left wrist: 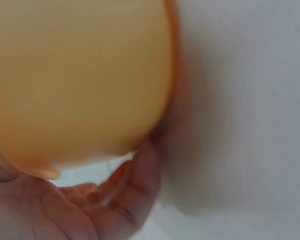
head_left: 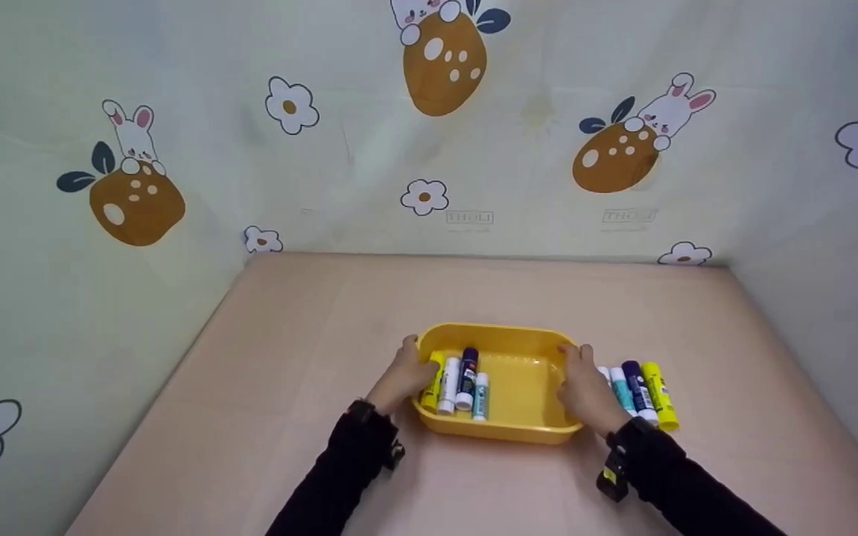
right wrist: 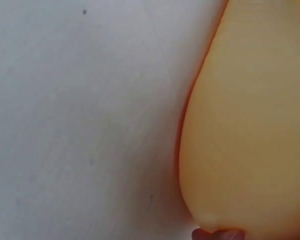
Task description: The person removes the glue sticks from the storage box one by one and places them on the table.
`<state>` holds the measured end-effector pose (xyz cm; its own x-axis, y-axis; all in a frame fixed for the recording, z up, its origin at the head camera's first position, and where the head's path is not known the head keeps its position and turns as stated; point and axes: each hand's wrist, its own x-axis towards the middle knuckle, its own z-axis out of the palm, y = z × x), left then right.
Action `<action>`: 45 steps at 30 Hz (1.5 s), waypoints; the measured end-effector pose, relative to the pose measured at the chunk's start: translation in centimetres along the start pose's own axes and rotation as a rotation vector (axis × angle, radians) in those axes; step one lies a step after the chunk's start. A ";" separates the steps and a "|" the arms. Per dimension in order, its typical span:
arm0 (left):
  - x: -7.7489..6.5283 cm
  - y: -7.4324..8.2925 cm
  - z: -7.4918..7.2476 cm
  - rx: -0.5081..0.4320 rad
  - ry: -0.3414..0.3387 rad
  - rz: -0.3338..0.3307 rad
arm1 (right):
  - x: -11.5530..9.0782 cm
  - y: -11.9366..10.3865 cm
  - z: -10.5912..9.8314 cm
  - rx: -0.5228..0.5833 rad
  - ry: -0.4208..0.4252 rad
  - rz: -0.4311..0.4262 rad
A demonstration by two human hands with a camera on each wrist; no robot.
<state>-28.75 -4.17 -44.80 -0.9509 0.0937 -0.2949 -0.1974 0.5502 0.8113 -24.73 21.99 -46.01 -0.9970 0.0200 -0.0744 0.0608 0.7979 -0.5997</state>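
Note:
Both hands hold a yellow plastic tray point(head_left: 500, 430) by its short ends. The left hand point(head_left: 402, 376) grips the left end, thumb over the rim; in the left wrist view its curled fingers point(left wrist: 145, 172) reach beneath the tray's outer wall point(left wrist: 85, 85). At the opposite end the right hand point(head_left: 591, 391) grips the rim, and only its fingertips point(right wrist: 235, 234) appear at the bottom of the right wrist view. Inside, at the left, lie a yellow glue stick point(head_left: 432, 383), a white one point(head_left: 448, 383), a dark blue one point(head_left: 466, 380) and a small teal one point(head_left: 480, 398).
On the table point(head_left: 310, 335) right of the tray, partly behind the right hand, several glue sticks lie side by side, among them a teal one point(head_left: 622, 388), a dark blue one point(head_left: 638, 391) and a yellow one point(head_left: 659, 394). A patterned sheet point(head_left: 354, 164) surrounds the table.

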 end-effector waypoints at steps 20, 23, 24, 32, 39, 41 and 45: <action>-2.3 6.2 1.0 0.744 -0.012 0.264 | 0.0 0.0 0.3 -0.021 0.051 -0.057; -2.1 6.9 1.2 0.767 -0.057 0.287 | 0.0 0.0 0.3 -0.022 0.060 -0.062; -2.0 7.2 1.3 0.765 -0.080 0.287 | 0.0 0.0 0.3 -0.023 0.064 -0.065; -0.6 8.4 2.2 0.680 -0.265 0.267 | 0.0 0.0 0.3 -0.028 0.062 -0.053; 0.0 9.0 3.1 0.646 -0.314 0.144 | -0.1 0.1 0.4 -0.024 0.078 -0.067; 0.1 9.1 3.5 0.679 -0.299 0.135 | -0.2 0.2 0.4 -0.045 0.086 -0.073; 0.0 9.3 4.4 0.817 -0.262 0.170 | -0.1 0.3 0.4 -0.078 0.099 -0.080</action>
<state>-29.57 4.60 -39.49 -0.8466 0.3609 -0.3912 0.2701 0.9246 0.2686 -24.60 21.96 -46.48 -0.9986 0.0103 0.0522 -0.0193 0.8436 -0.5366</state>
